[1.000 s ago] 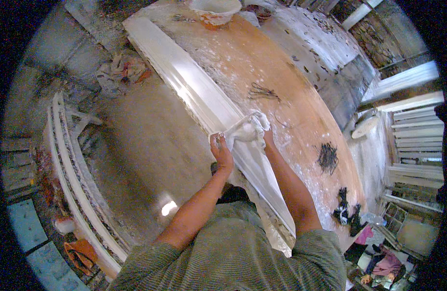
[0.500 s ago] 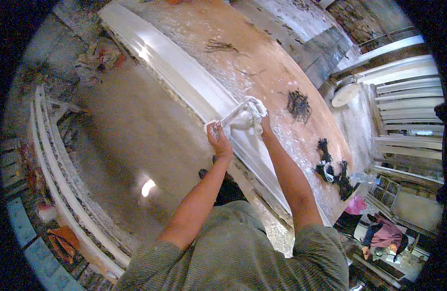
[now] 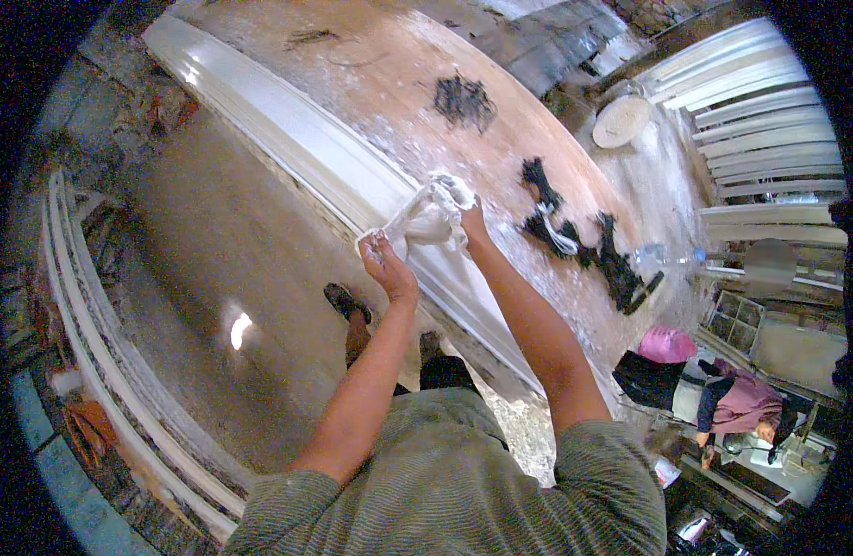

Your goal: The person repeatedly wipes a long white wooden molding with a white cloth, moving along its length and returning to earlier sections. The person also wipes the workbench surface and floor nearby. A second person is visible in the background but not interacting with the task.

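A crumpled, wet-looking white cloth [image 3: 432, 215] is stretched between my two hands. My left hand [image 3: 388, 267] is closed on its near left end, with white smears on the fingers. My right hand [image 3: 475, 225] grips the other end, and its fingertips are partly hidden by the folds. Under the cloth runs a long, smooth white moulding [image 3: 301, 130] with stepped ridges, lying diagonally along the edge of the bench. Whether the sagging middle of the cloth touches the moulding I cannot tell.
The brown bench top [image 3: 389, 65], spotted white, holds a dark fibre tangle [image 3: 464, 100], black bundles [image 3: 575, 243] and a clear bottle [image 3: 667, 257]. White strips [image 3: 769, 139] are racked at right. Another person [image 3: 743, 403] sits lower right. Long white lengths [image 3: 102, 343] lie left.
My view has shifted along the moulding, and a foot now shows on the floor as I step. Both hands keep hold of the cloth, moving with it along the moulding toward the lower right.
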A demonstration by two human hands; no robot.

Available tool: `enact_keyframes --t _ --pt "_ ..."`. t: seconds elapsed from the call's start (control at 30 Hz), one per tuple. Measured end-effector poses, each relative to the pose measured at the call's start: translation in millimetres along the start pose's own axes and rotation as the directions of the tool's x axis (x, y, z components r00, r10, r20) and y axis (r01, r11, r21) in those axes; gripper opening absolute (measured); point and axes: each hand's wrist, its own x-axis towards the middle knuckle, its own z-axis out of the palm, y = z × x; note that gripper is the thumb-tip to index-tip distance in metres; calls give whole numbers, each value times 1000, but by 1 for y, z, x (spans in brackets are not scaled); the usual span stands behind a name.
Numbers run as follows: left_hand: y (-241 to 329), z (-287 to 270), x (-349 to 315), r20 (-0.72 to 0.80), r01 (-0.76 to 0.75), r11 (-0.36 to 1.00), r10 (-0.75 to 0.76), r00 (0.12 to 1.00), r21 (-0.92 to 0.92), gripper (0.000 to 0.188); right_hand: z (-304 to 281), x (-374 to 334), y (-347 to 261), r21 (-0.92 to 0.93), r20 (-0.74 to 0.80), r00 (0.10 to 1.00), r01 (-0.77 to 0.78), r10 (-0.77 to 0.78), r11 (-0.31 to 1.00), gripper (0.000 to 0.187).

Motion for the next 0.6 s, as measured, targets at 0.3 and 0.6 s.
enact_keyframes --t 0.3,0.6 --pt "-26 -3 -204 24 87 995 -89 996 55 17 -164 -130 49 -27 -44 998 -46 45 999 39" --pt "-59 -6 -369 74 40 999 -39 997 -4 20 -282 -265 33 8 -41 991 -126 126 992 27"
